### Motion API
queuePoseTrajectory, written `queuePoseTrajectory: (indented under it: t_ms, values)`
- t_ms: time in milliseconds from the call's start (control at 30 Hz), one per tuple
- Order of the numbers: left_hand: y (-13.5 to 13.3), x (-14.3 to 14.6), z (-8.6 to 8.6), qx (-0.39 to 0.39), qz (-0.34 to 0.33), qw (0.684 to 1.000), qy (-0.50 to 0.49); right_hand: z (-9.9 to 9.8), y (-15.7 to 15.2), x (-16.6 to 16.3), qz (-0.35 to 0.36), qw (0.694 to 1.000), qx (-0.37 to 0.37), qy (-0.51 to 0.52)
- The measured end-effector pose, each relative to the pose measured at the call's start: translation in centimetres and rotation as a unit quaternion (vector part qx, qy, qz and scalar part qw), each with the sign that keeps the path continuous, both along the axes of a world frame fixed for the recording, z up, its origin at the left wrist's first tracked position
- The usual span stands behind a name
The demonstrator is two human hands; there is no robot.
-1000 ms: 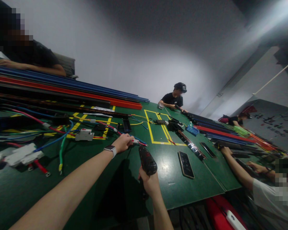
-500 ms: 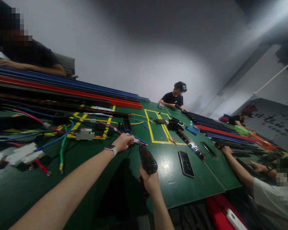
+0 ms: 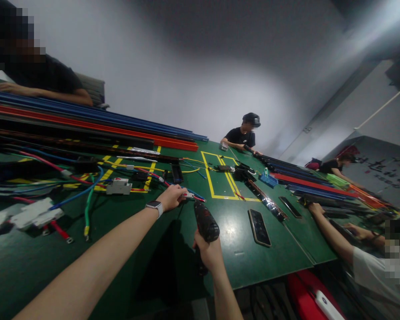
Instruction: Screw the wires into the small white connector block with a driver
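My left hand [image 3: 174, 196], with a watch on the wrist, is closed on a small white part with red and blue wires [image 3: 190, 196] and holds it down on the green table [image 3: 120, 231]. My right hand [image 3: 209, 253] grips the handle of a dark red power screwdriver [image 3: 205, 221]. Its nose points up at the part in my left hand. The fingers of both hands are wrapped tight.
Long blue, red and black rails [image 3: 86, 126] run along the far left. Loose cables and white breakers [image 3: 118, 186] lie to the left. A phone [image 3: 259, 227] lies to the right. Other people sit at the far end [image 3: 242, 135], top left and right [image 3: 370, 262].
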State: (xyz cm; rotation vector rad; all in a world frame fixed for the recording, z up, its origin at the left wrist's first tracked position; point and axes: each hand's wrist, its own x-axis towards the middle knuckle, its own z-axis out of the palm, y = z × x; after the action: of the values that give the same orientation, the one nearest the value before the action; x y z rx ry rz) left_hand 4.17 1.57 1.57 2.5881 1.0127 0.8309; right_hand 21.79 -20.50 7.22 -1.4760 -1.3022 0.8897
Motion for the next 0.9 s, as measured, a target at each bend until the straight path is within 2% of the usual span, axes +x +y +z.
queuePoseTrajectory:
  t_ms: [900]
  values:
    - [0.28,-0.03,-0.48,-0.005,0.007,1.000,-0.004,-0.42,0.07,0.10,-0.005,1.000,-0.007,0.009]
